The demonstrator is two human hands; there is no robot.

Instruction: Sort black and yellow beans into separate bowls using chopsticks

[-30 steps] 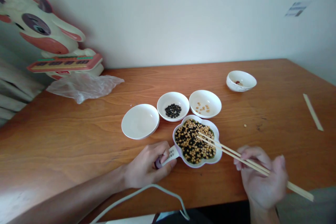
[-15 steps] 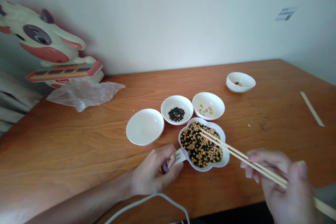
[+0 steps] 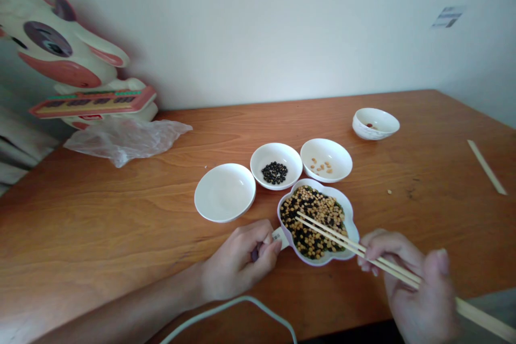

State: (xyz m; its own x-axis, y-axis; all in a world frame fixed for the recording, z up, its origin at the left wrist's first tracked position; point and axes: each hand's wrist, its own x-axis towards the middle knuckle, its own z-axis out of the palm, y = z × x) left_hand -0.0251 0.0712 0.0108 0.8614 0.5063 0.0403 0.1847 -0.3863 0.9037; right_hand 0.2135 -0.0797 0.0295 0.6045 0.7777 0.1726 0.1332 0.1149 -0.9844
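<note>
Near the bench's front edge, left hand (image 3: 237, 263) fingers clamp the flower dish (image 3: 351, 226) handle; right hand (image 3: 415, 290) fingers pinch chopsticks (image 3: 338, 235), tips seemingly among the beans.

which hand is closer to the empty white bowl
Left. The left hand grips the handle of the flower-shaped dish just below the empty white bowl. The right hand, holding chopsticks, is further off, across the dish.

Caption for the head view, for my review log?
Left hand grips the handle of the bean dish while right hand dips chopsticks into it.
</note>
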